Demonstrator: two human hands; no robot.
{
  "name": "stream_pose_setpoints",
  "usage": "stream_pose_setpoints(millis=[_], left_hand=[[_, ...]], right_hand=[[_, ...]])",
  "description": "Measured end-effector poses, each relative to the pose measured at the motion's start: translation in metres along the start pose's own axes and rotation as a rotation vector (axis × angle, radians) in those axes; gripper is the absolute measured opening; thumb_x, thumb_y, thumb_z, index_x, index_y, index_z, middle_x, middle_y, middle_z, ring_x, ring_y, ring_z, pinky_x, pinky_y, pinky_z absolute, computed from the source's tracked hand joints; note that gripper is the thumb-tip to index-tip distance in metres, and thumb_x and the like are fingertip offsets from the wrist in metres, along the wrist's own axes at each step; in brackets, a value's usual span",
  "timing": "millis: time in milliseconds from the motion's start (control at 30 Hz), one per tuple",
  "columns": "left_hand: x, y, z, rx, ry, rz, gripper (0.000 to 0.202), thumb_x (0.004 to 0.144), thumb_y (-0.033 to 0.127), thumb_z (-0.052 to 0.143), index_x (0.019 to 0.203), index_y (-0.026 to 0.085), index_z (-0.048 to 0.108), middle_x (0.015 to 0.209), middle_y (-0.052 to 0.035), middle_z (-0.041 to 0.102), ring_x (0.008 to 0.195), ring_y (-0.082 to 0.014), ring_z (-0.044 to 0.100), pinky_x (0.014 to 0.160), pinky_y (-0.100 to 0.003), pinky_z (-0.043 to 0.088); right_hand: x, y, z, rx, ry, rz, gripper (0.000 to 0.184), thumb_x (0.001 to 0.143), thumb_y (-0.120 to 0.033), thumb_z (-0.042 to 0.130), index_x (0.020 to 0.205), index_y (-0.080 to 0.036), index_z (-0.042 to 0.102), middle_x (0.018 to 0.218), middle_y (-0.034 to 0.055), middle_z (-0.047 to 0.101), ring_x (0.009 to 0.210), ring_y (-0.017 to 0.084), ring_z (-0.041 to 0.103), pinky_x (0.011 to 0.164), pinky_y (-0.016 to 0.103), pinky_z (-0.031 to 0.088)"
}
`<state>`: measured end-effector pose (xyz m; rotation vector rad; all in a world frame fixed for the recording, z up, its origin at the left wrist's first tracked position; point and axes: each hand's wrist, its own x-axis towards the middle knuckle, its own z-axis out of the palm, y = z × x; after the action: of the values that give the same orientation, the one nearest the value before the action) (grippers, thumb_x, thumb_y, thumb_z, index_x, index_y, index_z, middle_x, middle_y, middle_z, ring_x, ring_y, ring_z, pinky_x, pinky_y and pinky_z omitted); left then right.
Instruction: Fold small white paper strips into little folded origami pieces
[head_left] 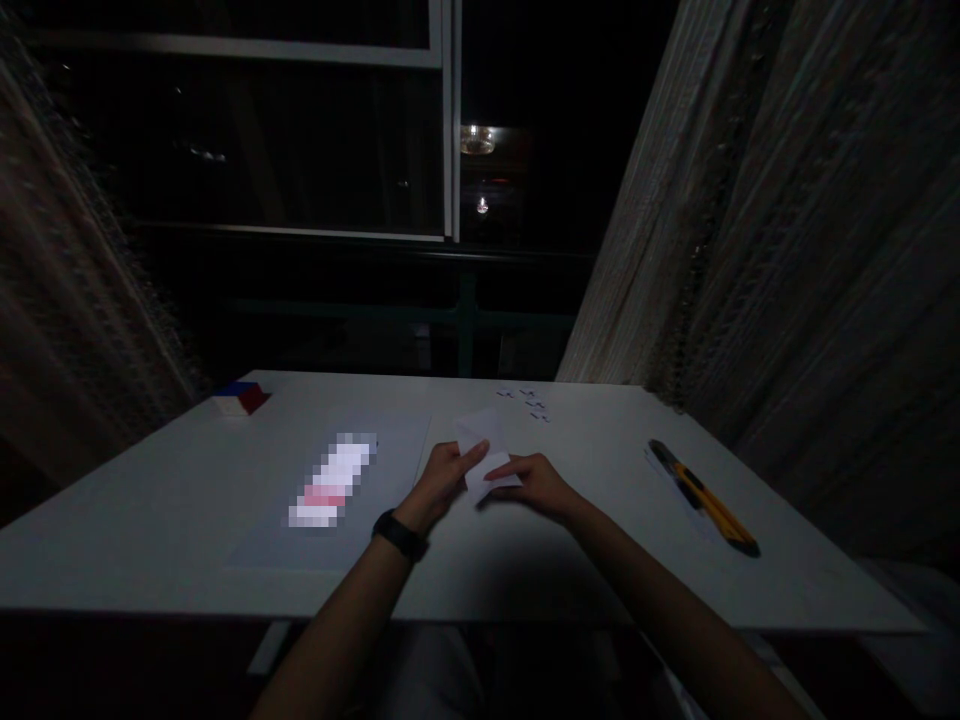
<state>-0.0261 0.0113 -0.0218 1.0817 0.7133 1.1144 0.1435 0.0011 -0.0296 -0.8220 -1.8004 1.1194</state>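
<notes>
A small piece of white paper (pixel 474 431), folded or creased, is held above the middle of the white table (pixel 600 580). My left hand (pixel 442 476) pinches its left side with the thumb on top; a dark watch or band sits on that wrist. On the right side, my right hand (pixel 541 484) closes its fingers on the lower part of the same paper. The undersides of the fingers and the paper's back are hidden. Left of the hands, a blurred-out bright phone-like rectangle (pixel 334 482) lies on a large white sheet (pixel 259 545).
A yellow and black utility knife (pixel 709 500) lies at the table's right. Several small dark-marked pieces (pixel 534 405) lie at the back. A blue, red and white cube-like block (pixel 240 398) stands at the far left corner. Curtains (pixel 645 230) hang on both sides of a dark window.
</notes>
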Motion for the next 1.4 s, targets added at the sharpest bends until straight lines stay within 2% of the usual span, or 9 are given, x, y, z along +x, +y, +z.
stream_pose_setpoints(millis=[133,300,500,700,867,1000,1133,1233,1400], left_hand=[[0.001,-0.002,-0.002,-0.008,0.017,-0.004,0.036,0.065,0.039,0.069,0.084,0.008,0.066,0.082,-0.0116,0.067,0.067,-0.0166,0.061,0.058,-0.025,0.046],[0.003,-0.002,-0.003,0.011,0.042,-0.028,0.034,0.065,0.037,0.069,0.078,0.006,0.066,0.076,-0.0121,0.067,0.062,-0.0157,0.06,0.055,-0.024,0.045],[0.001,0.001,0.0,0.0,0.031,-0.037,0.032,0.065,0.035,0.069,0.08,0.007,0.066,0.076,-0.0111,0.067,0.063,-0.0155,0.06,0.057,-0.024,0.046],[0.001,-0.001,-0.001,0.012,0.015,-0.005,0.033,0.066,0.037,0.068,0.08,0.007,0.066,0.075,-0.0101,0.067,0.06,-0.0142,0.059,0.055,-0.024,0.045],[0.004,-0.004,-0.002,0.081,0.044,0.034,0.036,0.063,0.039,0.07,0.08,0.007,0.066,0.076,-0.0094,0.067,0.065,-0.0155,0.06,0.059,-0.024,0.045],[0.005,-0.006,-0.003,0.139,0.084,0.016,0.036,0.06,0.042,0.07,0.071,0.008,0.065,0.07,-0.0081,0.066,0.062,-0.0154,0.059,0.057,-0.024,0.045],[0.006,-0.007,-0.001,0.129,0.11,0.019,0.037,0.059,0.043,0.07,0.071,0.008,0.064,0.068,-0.0075,0.065,0.059,-0.0142,0.058,0.053,-0.023,0.043],[0.006,-0.006,-0.001,0.135,0.106,0.007,0.04,0.059,0.044,0.07,0.073,0.007,0.064,0.069,-0.0085,0.065,0.058,-0.0149,0.058,0.053,-0.024,0.044],[0.002,-0.003,0.001,0.077,-0.028,-0.014,0.039,0.061,0.038,0.071,0.081,0.006,0.065,0.074,-0.0094,0.066,0.063,-0.0157,0.06,0.06,-0.026,0.045]], right_hand=[[0.0,-0.002,-0.002,0.045,0.014,0.044,0.032,0.056,-0.034,0.074,0.084,-0.02,0.071,0.092,0.0069,0.068,0.088,0.022,0.061,0.085,0.038,0.044],[-0.001,0.002,-0.005,0.074,-0.053,0.055,0.034,0.052,-0.032,0.076,0.083,-0.017,0.071,0.089,0.0082,0.068,0.082,0.021,0.062,0.076,0.035,0.048],[-0.002,0.002,-0.006,0.093,-0.067,0.09,0.025,0.062,-0.032,0.071,0.082,-0.017,0.072,0.086,0.0077,0.068,0.075,0.017,0.061,0.068,0.03,0.047],[-0.003,0.003,-0.008,0.226,-0.037,0.15,0.026,0.068,-0.037,0.066,0.079,-0.015,0.071,0.076,0.0064,0.069,0.07,0.016,0.061,0.069,0.029,0.046],[-0.004,0.001,-0.006,0.082,-0.175,0.137,0.036,0.071,-0.041,0.063,0.095,-0.014,0.068,0.08,0.0075,0.069,0.063,0.012,0.056,0.061,0.025,0.042],[-0.003,-0.003,-0.004,-0.041,-0.199,0.083,0.035,0.073,-0.042,0.06,0.092,-0.014,0.069,0.079,0.0068,0.069,0.064,0.013,0.055,0.061,0.025,0.041],[-0.003,-0.004,-0.004,0.014,-0.147,0.102,0.032,0.069,-0.042,0.064,0.083,-0.014,0.071,0.073,0.0054,0.068,0.065,0.015,0.057,0.063,0.026,0.043],[-0.002,0.0,-0.003,0.138,-0.048,0.158,0.03,0.066,-0.041,0.067,0.074,-0.013,0.071,0.067,0.0056,0.067,0.062,0.015,0.058,0.062,0.027,0.044],[0.001,0.01,0.0,0.227,0.187,0.202,0.029,0.062,-0.04,0.069,0.067,-0.011,0.068,0.061,0.0044,0.065,0.055,0.012,0.056,0.057,0.025,0.044]])
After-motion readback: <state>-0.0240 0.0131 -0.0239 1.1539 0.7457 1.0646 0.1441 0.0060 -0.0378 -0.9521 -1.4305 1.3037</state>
